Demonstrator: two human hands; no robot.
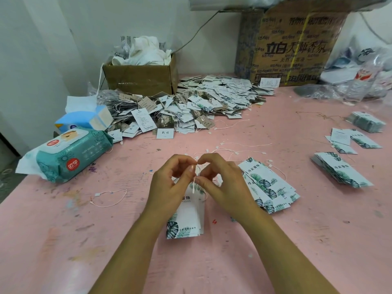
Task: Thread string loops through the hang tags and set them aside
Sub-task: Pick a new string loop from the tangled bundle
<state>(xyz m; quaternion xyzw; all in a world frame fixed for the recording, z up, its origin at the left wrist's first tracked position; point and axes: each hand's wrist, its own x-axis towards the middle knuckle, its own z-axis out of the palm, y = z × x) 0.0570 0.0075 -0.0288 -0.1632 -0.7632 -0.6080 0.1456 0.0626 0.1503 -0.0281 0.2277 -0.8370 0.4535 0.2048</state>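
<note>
A small bundle of white hang tags with green leaf prints (186, 217) hangs below my two hands at the table's centre. My left hand (169, 183) and my right hand (222, 183) meet fingertip to fingertip above the tags, each pinching a thin white string loop (194, 185) that runs through the tags' top. The string's ends are hidden by my fingers. Right of my right hand lies a fanned stack of matching leaf tags (269, 187). Several loose string loops (239, 152) lie just beyond my hands.
A big heap of strung tags (191, 105) covers the pink table (84, 240) at the back, in front of a small open carton (144, 77) and a large printed carton (292, 49). Wet wipes (72, 155) and a tissue pack (84, 119) sit left. More tag stacks (341, 168) lie right.
</note>
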